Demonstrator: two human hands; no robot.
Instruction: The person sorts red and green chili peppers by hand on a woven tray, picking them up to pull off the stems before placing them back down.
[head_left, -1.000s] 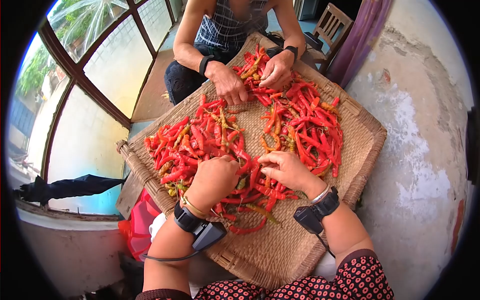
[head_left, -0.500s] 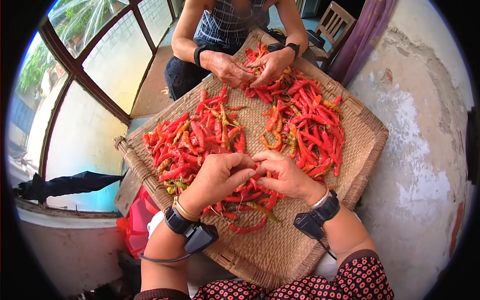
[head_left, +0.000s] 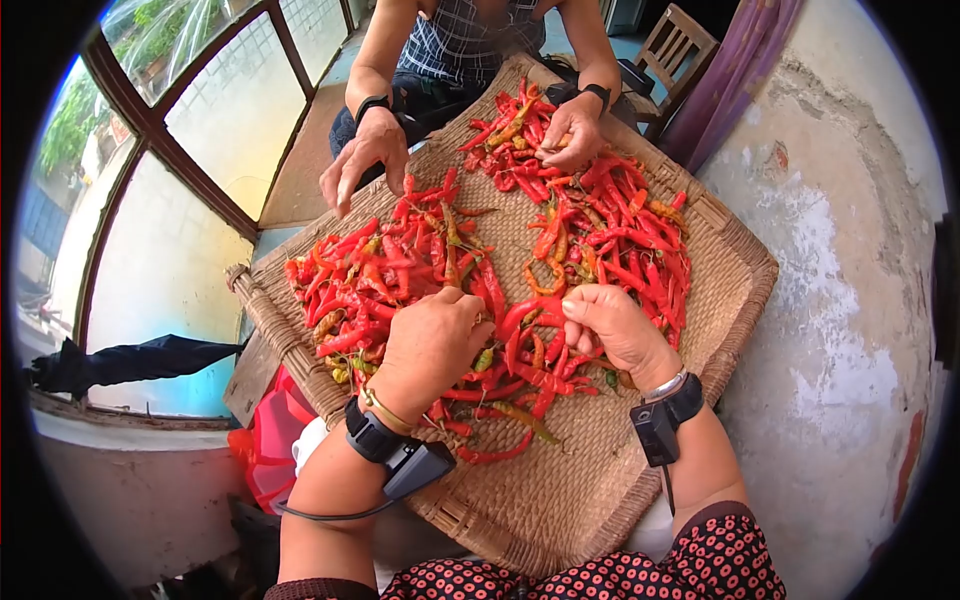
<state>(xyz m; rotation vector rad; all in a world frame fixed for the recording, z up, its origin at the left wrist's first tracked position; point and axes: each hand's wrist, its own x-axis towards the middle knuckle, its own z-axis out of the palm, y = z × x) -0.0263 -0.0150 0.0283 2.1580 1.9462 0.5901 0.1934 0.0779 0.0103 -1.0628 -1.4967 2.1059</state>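
Note:
Red chili peppers (head_left: 370,270) lie heaped on a woven tray (head_left: 560,490), with some orange, brown and green ones among them. My left hand (head_left: 432,342) bends over the left part of the near heap, fingers curled down among the peppers and partly hidden behind its back. Across a short gap, my right hand (head_left: 618,328) is closed in a pinch, thumb against forefinger. A curved red chili pepper (head_left: 530,308) stretches between the two hands, its right end right at the right fingertips. I cannot tell what sits inside either grip.
Opposite me a person sits at the tray's far edge. That person's one hand (head_left: 370,160) hovers open over the left rim, the other (head_left: 575,130) is at the far heap. A folded black umbrella (head_left: 150,365) lies left; a worn wall (head_left: 830,300) stands right.
My hands, close together before, have parted, the right moving right and the left slightly down and left. The other person's hands also separated, one swinging to the left rim.

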